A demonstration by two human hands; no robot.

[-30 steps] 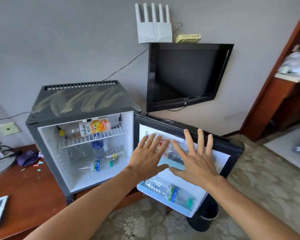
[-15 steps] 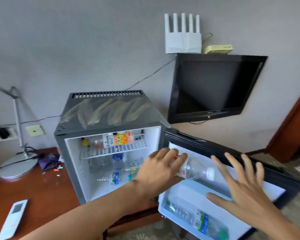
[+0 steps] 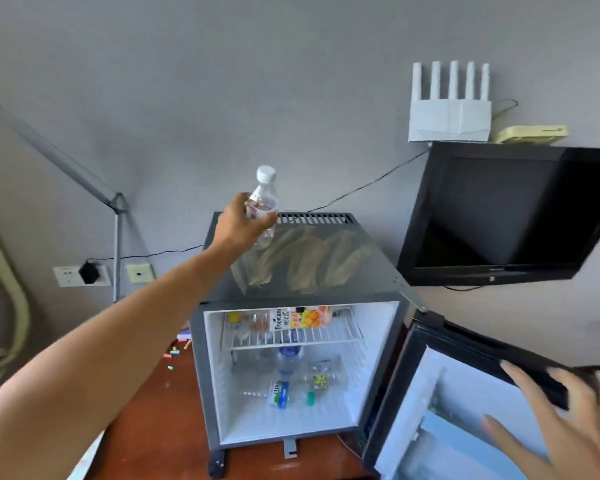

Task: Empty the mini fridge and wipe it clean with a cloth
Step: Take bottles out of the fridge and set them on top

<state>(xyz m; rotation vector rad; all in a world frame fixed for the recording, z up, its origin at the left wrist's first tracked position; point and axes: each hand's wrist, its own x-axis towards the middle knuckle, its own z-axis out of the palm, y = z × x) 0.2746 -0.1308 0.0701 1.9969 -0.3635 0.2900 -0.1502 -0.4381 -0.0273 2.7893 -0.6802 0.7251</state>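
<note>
Left hand holds a water bottle above the mini fridge top.

The left hand (image 3: pixel 240 221) has its fingers curled around the clear water bottle (image 3: pixel 264 206), upright over the mini fridge (image 3: pixel 302 268). The right hand (image 3: pixel 565 420), fingers spread apart, is at the open fridge door (image 3: pixel 465 393). A Tropicana juice bottle (image 3: pixel 298 317) lies on the wire shelf (image 3: pixel 291 336) inside.

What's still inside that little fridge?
On the wire shelf lies a juice carton; below are several bottles. What sits behind them or in the door is hidden.

one mini fridge (image 3: pixel 302 271), two hands (image 3: pixel 238 225), one television (image 3: pixel 510 213)
</note>
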